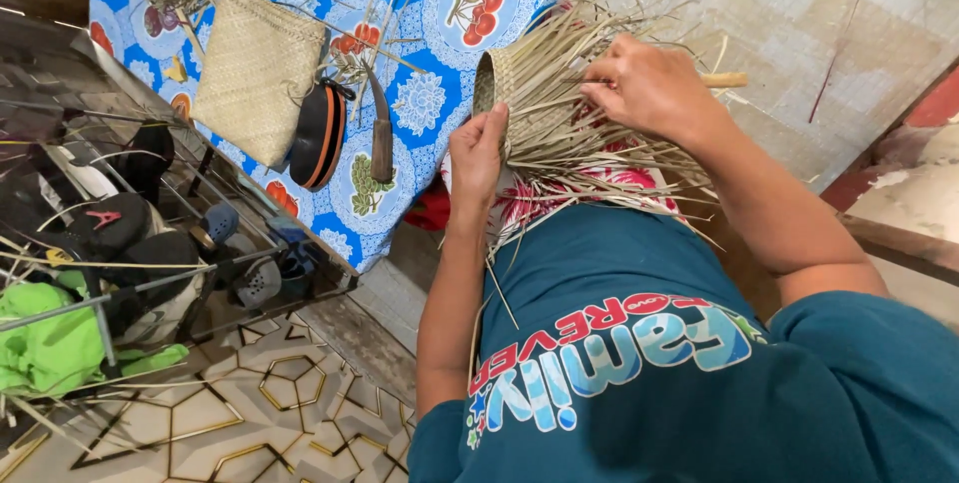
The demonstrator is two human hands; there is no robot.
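Half-woven basket (519, 103) between left hand (478, 155) and right hand (649, 88); both gripping strips.

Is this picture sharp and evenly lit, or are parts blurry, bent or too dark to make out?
Head view: soft, even light, no glare; the left hand, right hand and half-woven basket are sharp; the wide lens bends the edges, curving the shoe rack; the top left corner, beyond the blue tablecloth, falls into dark shadow.

Both bare forearms extended, left hand (477, 155) upright with fingers curled, right hand (644, 88) palm-down, pinching.
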